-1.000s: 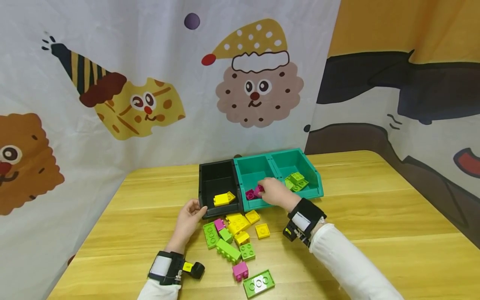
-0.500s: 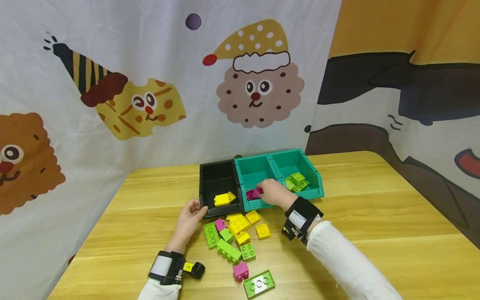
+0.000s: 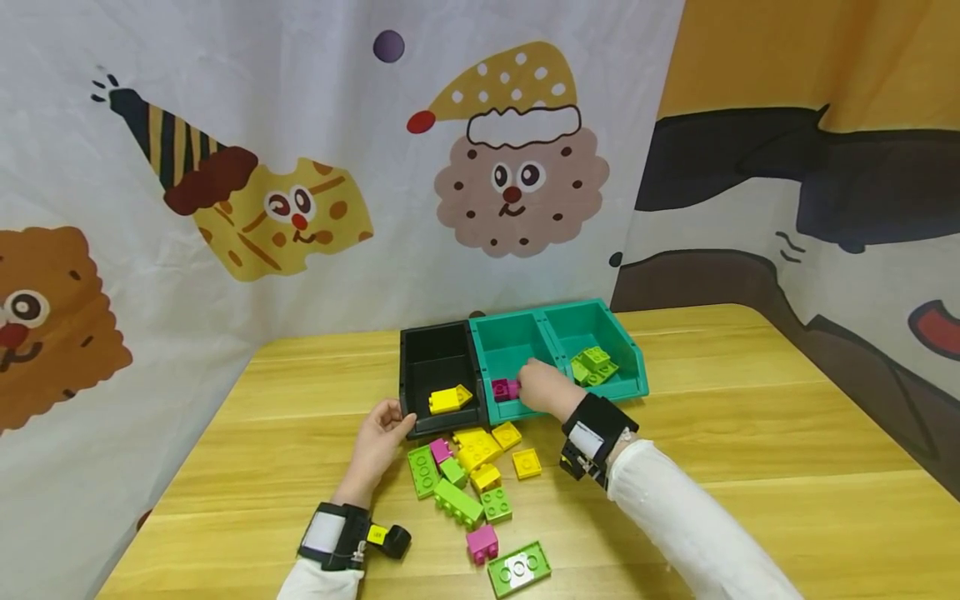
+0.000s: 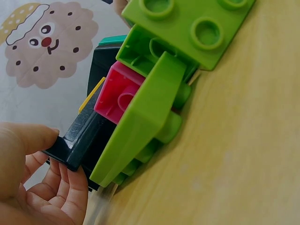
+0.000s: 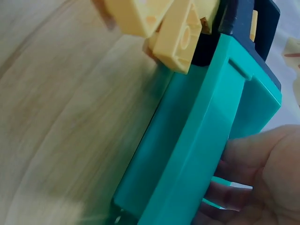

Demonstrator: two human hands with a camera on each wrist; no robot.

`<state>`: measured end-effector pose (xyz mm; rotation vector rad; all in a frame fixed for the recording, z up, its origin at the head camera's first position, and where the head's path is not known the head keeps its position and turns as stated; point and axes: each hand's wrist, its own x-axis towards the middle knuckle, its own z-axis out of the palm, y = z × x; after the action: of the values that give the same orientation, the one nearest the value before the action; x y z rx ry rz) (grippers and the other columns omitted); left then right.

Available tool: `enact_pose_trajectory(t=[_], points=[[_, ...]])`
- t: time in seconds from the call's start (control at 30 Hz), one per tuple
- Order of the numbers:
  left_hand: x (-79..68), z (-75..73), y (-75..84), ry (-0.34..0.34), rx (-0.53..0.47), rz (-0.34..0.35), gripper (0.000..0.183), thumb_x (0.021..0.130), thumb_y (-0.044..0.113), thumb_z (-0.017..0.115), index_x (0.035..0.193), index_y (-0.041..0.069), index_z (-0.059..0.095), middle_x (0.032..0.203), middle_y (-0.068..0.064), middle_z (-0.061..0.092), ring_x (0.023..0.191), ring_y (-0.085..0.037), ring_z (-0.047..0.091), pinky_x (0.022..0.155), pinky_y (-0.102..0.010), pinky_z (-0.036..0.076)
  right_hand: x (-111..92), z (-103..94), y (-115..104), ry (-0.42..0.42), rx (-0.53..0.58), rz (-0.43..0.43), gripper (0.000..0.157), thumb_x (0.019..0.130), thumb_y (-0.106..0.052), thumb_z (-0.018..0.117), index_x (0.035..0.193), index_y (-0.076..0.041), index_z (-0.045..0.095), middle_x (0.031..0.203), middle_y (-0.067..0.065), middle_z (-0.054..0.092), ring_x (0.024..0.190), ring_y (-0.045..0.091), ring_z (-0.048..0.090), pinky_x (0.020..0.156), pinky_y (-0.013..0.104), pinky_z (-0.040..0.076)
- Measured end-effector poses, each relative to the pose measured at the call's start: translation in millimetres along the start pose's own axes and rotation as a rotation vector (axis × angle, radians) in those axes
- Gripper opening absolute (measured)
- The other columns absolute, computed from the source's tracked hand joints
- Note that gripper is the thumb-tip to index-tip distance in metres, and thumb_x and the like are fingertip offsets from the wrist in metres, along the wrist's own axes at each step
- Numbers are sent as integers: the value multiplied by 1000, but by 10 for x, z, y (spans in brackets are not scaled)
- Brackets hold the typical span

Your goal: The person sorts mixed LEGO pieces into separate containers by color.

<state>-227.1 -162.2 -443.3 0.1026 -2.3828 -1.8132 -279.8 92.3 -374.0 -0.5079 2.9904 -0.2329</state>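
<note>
My left hand (image 3: 378, 437) grips the front left corner of the black bin (image 3: 438, 360), thumb on the rim and fingers underneath. A yellow brick piece (image 3: 446, 400) lies in that bin. My right hand (image 3: 550, 389) reaches into the left compartment of the teal bin (image 3: 517, 408), fingers curled at the right end of a magenta brick (image 3: 513, 389). Another magenta brick (image 3: 499, 390) sits beside it. In the right wrist view, the teal wall hides the right fingertips. Light green bricks (image 3: 596, 367) lie in the right teal compartment.
Several loose bricks lie before the bins: yellow (image 3: 478, 448), a green long brick (image 3: 457, 503), a magenta brick (image 3: 482, 544), and a green flat brick (image 3: 519, 569) nearest. A printed curtain (image 3: 315, 275) hangs behind the wooden table (image 3: 300, 400).
My right hand has lowered the magenta brick beside the other one in the teal compartment, then shifted slightly to the right. The left hand stays on the black bin.
</note>
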Motion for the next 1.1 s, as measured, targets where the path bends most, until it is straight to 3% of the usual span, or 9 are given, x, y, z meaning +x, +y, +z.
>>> enact_pose_trajectory(t=[0.2,0.43,0.67,0.83,0.93,1.1], points=[[8,0,-8,1,-5,-6,17,89,5,63,101,-3,54,89,-7,52,79,-13,47,64,-19,40,-50,5,1,-22,-4,-42,20,94,-6,50,97,3,68,103,16,61,83,22,51,75,35,48],[9,-11,-23,4,-9,-9,18,89,5,63,101,-3,54,88,-6,51,79,-14,47,65,-19,40,-152,-36,22,102,99,-158,26,96,-13,52,114,0,66,109,14,61,91,22,57,81,37,50],[-1,-9,-25,-4,3,-1,20,89,7,63,103,-5,54,90,-7,53,79,-13,47,64,-19,40,-264,9,0,217,230,-199,20,93,-15,58,106,-4,69,104,8,63,85,19,58,79,35,52],[6,-5,-13,-8,2,-4,19,89,7,63,102,-3,54,90,-6,51,81,-14,46,65,-19,40,-385,67,10,302,381,-221,16,92,-13,59,99,-5,70,97,5,65,79,15,54,74,32,50],[10,-5,-3,-4,5,-2,17,89,7,63,101,-2,54,90,-6,51,82,-15,45,67,-20,40,-458,108,12,306,459,-220,16,93,-14,59,98,-6,70,96,3,65,83,16,57,76,34,50],[4,-7,-4,-6,18,-3,17,89,7,63,101,-2,54,91,-6,51,84,-16,45,69,-20,40,-563,168,22,277,493,-229,17,93,-15,59,101,-6,70,99,5,65,90,19,60,80,39,51]])
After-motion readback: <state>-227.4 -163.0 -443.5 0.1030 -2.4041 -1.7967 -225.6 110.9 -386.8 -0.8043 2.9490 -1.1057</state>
